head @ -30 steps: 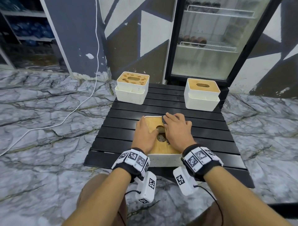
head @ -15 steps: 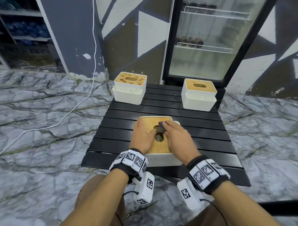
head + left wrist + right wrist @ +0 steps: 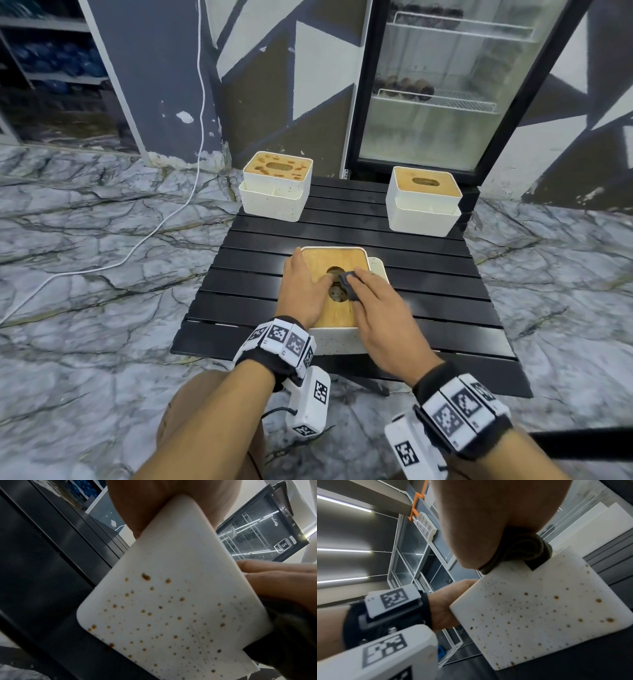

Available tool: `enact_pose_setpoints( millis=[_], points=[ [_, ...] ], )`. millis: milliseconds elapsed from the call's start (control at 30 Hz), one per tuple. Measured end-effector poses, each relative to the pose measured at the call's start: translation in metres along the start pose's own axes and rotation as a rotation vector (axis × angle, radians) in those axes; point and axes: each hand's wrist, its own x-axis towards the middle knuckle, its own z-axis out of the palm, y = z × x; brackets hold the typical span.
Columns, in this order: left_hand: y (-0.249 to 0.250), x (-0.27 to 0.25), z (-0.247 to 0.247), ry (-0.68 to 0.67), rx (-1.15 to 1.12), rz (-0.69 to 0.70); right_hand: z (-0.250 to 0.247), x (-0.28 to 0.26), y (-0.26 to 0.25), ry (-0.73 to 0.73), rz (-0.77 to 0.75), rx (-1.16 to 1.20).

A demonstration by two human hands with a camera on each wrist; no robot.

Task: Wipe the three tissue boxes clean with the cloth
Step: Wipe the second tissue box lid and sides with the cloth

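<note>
Both hands sat on the nearest of 3 tissue boxes, the right one pressing a dark cloth onto its lid.

We saw the black slatted table (image 3: 428, 260) carrying 3 white boxes with wooden lids: the far-left box (image 3: 275, 186) with brown smears on its lid, the far-right box (image 3: 424, 202), and the near box (image 3: 337, 313) at the front edge, its white side speckled with brown spots. Our left hand (image 3: 303, 291) lay flat on the near lid's left part, fingers relaxed. Our right hand (image 3: 380, 308) held the cloth (image 3: 348, 286) beneath its fingers, right at the lid's oval opening.
</note>
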Motion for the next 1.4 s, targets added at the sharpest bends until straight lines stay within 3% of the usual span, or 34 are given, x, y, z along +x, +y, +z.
enact_pose_setpoints(
  millis=[233,400,600,767,1033,1400],
  points=[
    [0.001,-0.003,-0.003,-0.033,0.012,-0.005,0.001,0.035,0.005,-0.065,0.045,-0.044],
    [0.002,-0.002,-0.003,-0.006,0.015,-0.013,0.001,0.068,0.013,-0.196,0.093,-0.125],
    [0.002,-0.003,-0.001,0.013,-0.011,-0.019,-0.006,0.026,0.000,-0.080,0.000,-0.048],
    [0.002,-0.002,-0.002,0.011,-0.010,-0.007,-0.011,-0.009,-0.005,-0.097,-0.003,-0.026],
    [0.000,-0.001,-0.004,-0.025,0.020,0.005,-0.014,0.028,0.004,-0.176,-0.017,-0.060],
    [-0.001,0.005,-0.014,-0.156,0.150,0.081,-0.021,0.055,0.019,-0.333,0.074,-0.085]
  ],
)
